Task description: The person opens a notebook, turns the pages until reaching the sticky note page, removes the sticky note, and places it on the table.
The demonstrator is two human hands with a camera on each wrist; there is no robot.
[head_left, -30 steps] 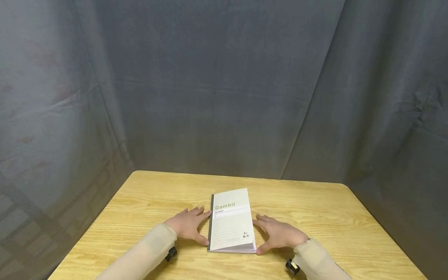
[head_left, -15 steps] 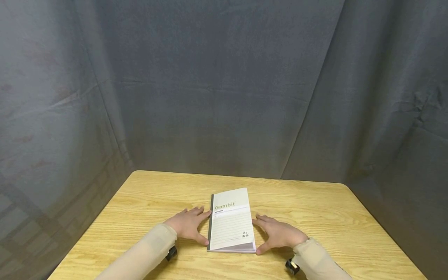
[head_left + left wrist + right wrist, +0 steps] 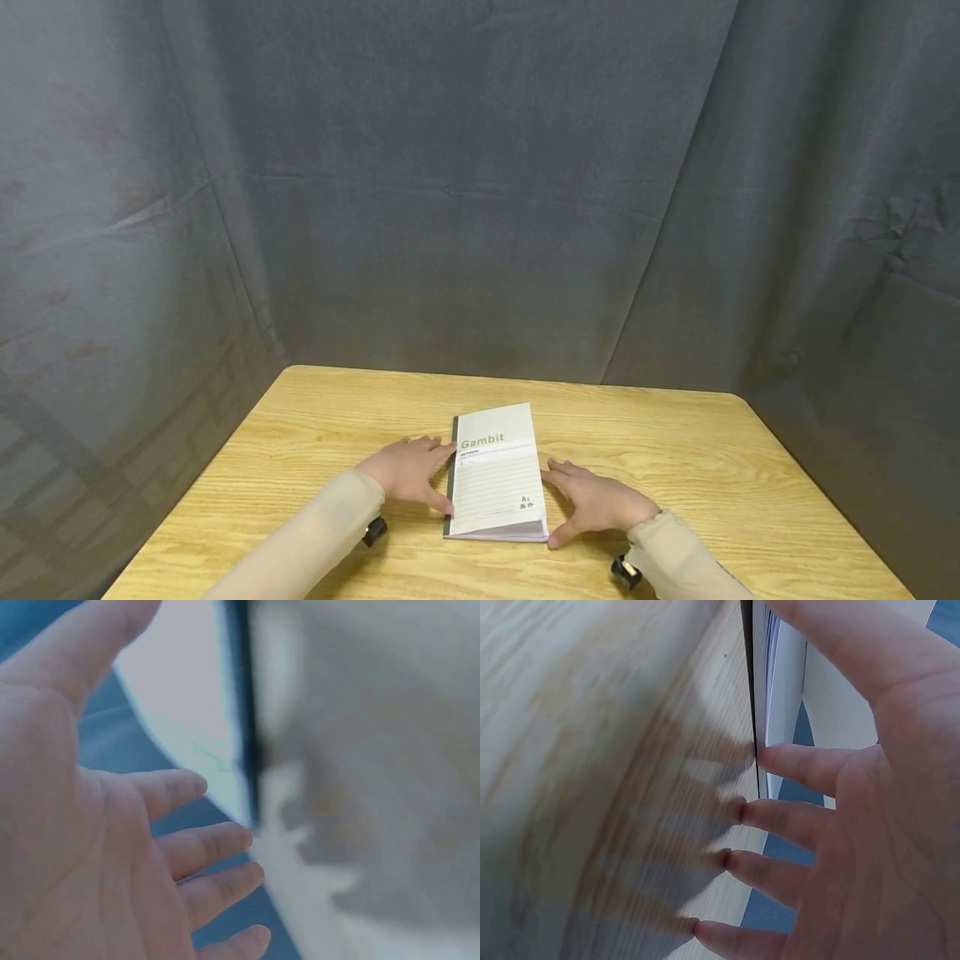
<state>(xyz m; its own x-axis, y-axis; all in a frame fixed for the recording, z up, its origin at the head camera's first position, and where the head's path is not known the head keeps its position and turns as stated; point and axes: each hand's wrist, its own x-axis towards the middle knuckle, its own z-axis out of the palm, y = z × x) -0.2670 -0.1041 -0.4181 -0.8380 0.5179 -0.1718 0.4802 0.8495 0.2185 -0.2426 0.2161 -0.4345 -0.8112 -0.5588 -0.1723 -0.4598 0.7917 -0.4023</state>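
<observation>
A closed notebook (image 3: 495,475) with a pale cover, the word "Gambit" and a dark spine lies on the wooden table, its cover bowed up a little at the near right corner. At its spine side is my left hand (image 3: 408,471), fingers spread, with thumb and index tips overlapping the dark strip in the head view. The left wrist view shows the palm (image 3: 90,855) with nothing in it, apart from the dark spine (image 3: 246,712). My right hand (image 3: 600,500) is spread along the opposite edge; in the right wrist view its fingertips (image 3: 742,810) touch the tabletop and the notebook's page edge (image 3: 761,697).
The light wooden table (image 3: 360,408) has rounded far corners. Grey curtains (image 3: 450,208) hang behind it and on both sides. A small black wrist device (image 3: 627,572) shows under each pale sleeve (image 3: 682,558).
My left hand has shifted slightly right and away from me, its thumb and index tips moving from beside the spine to over it. The right hand and the notebook have hardly moved.
</observation>
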